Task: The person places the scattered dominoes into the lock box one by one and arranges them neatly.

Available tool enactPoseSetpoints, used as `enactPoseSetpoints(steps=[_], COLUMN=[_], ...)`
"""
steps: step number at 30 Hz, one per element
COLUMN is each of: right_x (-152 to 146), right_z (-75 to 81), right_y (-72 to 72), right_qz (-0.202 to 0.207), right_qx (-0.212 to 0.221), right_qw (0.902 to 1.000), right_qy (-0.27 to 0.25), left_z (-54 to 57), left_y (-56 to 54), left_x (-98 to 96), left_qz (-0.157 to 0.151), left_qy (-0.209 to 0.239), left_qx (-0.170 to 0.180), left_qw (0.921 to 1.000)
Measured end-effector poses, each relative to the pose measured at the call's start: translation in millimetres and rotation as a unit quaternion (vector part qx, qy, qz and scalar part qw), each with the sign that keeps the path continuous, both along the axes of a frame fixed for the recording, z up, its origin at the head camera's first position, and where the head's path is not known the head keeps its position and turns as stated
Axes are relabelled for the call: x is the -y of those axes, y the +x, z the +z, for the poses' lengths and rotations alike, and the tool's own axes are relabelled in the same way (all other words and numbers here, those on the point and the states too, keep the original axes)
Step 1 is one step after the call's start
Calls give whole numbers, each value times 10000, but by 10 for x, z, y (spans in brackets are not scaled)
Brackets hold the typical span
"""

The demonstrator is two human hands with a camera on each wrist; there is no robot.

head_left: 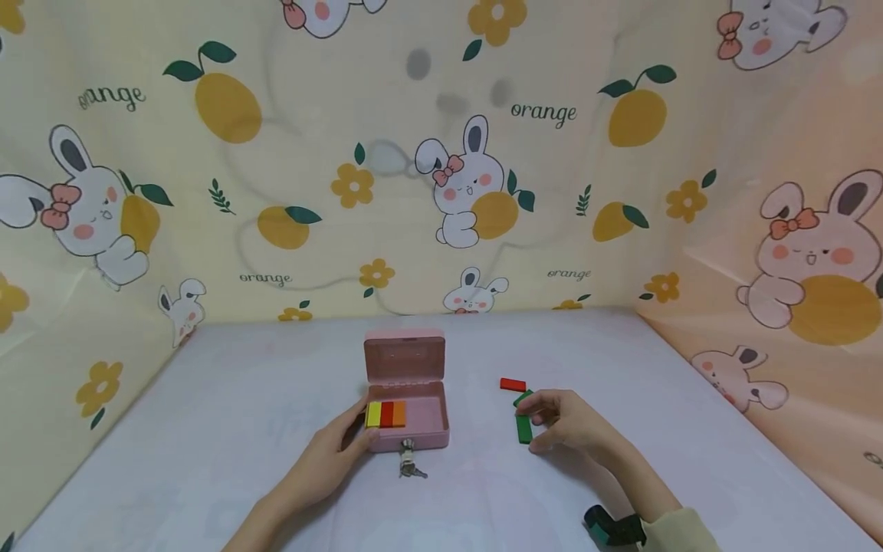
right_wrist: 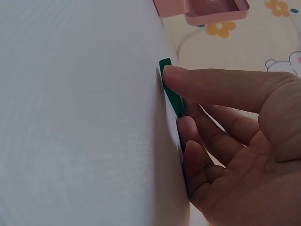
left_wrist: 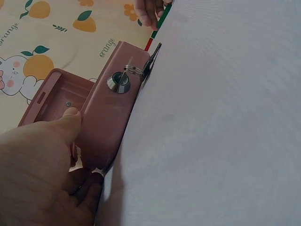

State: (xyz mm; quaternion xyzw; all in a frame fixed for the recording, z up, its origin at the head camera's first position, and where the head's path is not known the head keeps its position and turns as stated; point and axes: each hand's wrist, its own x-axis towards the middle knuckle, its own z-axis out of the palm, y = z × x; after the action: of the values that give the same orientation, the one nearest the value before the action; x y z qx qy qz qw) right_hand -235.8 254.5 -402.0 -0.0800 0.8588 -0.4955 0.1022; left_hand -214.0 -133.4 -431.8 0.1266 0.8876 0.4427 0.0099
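My left hand [head_left: 338,446] grips the left side of a pink metal cash box [head_left: 428,438], its thumb near the front rim. The lid [head_left: 405,359] is raised. Yellow [head_left: 374,415], red [head_left: 387,415] and orange [head_left: 399,415] blocks lie side by side within, at the left. In the left wrist view, keys [left_wrist: 149,63] hang from the front lock [left_wrist: 118,82]. My right hand [head_left: 569,422] pinches a green block [head_left: 524,431] on the table, thumb and fingers at its ends. Another green block [head_left: 523,398] lies just behind, partly hidden by the fingers.
Beyond the green blocks, a red block [head_left: 513,384] lies on the white tabletop [head_left: 483,498]. A dark band with a device [head_left: 614,529] is around my right wrist. Printed cloth [head_left: 386,92] with rabbits and oranges hangs behind and along both sides.
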Motion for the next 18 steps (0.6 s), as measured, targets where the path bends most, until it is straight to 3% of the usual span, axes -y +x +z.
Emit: enactPoseSetpoints(steps=[18], right_x=[19], right_z=[-7], right_y=[25], right_qz=[-64], right_qx=[-33], right_qw=[10000], right_qy=[7], left_z=[4], left_y=[5], left_x=[-23], left_qz=[94], left_qy=[-65], left_qx=[71], left_qw=[9999])
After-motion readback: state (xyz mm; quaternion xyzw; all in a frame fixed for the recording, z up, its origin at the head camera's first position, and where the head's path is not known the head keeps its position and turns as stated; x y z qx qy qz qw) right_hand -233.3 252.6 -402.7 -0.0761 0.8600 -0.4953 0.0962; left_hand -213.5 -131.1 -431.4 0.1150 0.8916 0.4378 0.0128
